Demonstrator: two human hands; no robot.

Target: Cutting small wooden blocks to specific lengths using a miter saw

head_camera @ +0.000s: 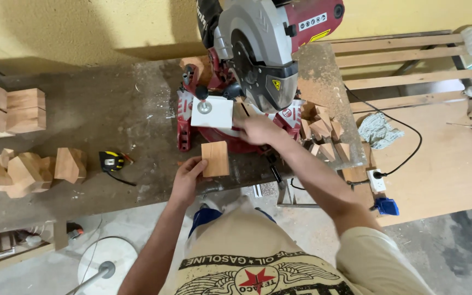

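Setting: yellow plastered wall behind a dusty grey bench (110, 114) strewn with sawdust, over a concrete floor; a pale plywood sheet (443, 164) lay to the right.
Saw: a red and grey mitre saw (258, 60) stood at the middle of the bench, its head raised and the guard over the blade.
Work done, as I judged it: several pieces looked already cut. Angled brown wooden blocks (28, 169) sat in a group at the left end, stacked square wooden blocks (9, 109) behind them, and small triangular wooden offcuts (323, 134) were heaped just right of the saw.
Work left, as I judged it: one piece was in hand and not yet under the blade.
Left hand (188, 176): fingers curled, pinching the left edge of a small flat rectangular wooden board (215, 159), held at the front of the saw base, near the bench edge.
Right hand (259, 130): laid palm down on the saw table beside a white square plate (212, 112); how far the fingers were spread I could not tell, nor whether they gripped anything.
Nearby: a yellow and black tape measure (110, 160) lay between the blocks and the saw; a white power socket (377, 179) with a black cable rested on the plywood.
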